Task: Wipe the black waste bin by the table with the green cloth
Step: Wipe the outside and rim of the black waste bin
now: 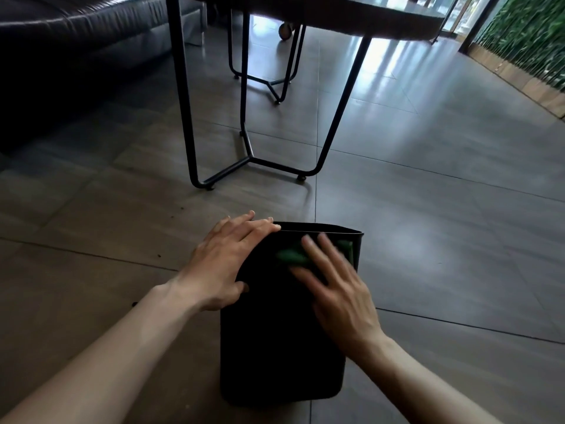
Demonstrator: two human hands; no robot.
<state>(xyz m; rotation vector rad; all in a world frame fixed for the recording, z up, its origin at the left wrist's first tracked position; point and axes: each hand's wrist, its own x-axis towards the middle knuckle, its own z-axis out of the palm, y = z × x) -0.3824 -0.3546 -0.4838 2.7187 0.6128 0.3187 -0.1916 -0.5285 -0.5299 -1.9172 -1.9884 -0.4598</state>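
From the head view, the black waste bin (281,347) lies tipped on the floor between both hands — the left hand (224,264) rests flat, fingers straight, steadying its edge, while the right hand (333,289), blurred, presses the green cloth (292,257) under straight fingers near the rim — mid-wipe, so the next stroke likely needs firm pressure toward the base

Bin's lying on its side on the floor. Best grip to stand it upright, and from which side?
Probably the open rim of the black waste bin, from the table end. The mouth faces that way, so the thin edge can be hooked. The left hand rests on the wall; the right hand presses the green cloth.
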